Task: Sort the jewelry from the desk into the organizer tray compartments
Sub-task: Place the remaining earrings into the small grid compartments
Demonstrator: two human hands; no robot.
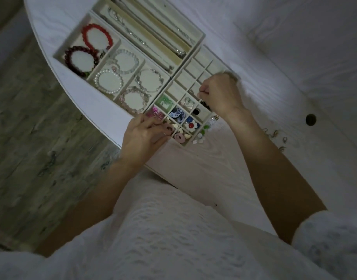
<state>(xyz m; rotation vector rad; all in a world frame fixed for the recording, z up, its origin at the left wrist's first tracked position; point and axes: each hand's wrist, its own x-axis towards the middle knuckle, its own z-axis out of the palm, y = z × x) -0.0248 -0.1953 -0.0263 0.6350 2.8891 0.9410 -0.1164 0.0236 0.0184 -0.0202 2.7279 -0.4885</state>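
Jewelry [277, 136] is still waiting on the table [214, 168]; the right hand [221, 92] is pinching something tiny over the tray [185, 145], left hand [142, 136] steadying it. Next: drop it gently.

The worktop [224, 174] is white with a wavy wood pattern and a round edge. Three pale trays sit on it, touching each other. The small-box tray [188, 63] lies right under the fingers [201, 93] of the right hand. The bracelet tray [58, 55] is to the left of those fingers, and the long tray [200, 36] is past them. Little loose earrings [275, 135] lie on the bare top, to the right of the fingers. A dark round hole [310, 119] is there too.
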